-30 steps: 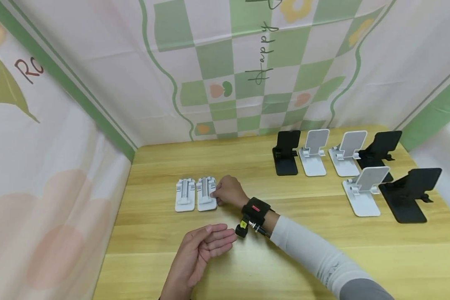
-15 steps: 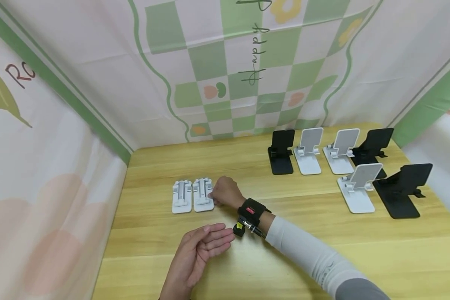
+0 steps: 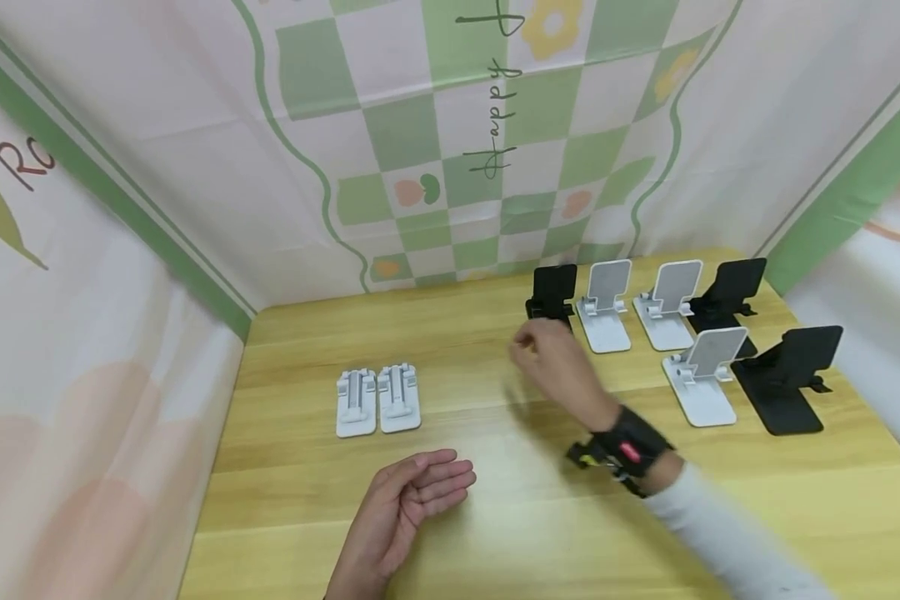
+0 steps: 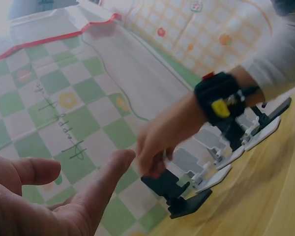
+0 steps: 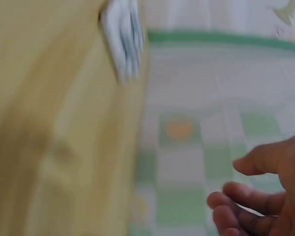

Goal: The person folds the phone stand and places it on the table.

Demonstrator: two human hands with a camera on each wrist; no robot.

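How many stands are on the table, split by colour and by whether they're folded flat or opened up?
Folded white stands: 2
Opened white stands: 3
Opened black stands: 3
Total: 8

Your right hand (image 3: 558, 364) hides the lower part of the leftmost black stand (image 3: 554, 283) in the head view; your blurred sleeve (image 3: 727, 525) is cut off below. Your right wrist view smears and crops the folded white stands (image 5: 123, 39)
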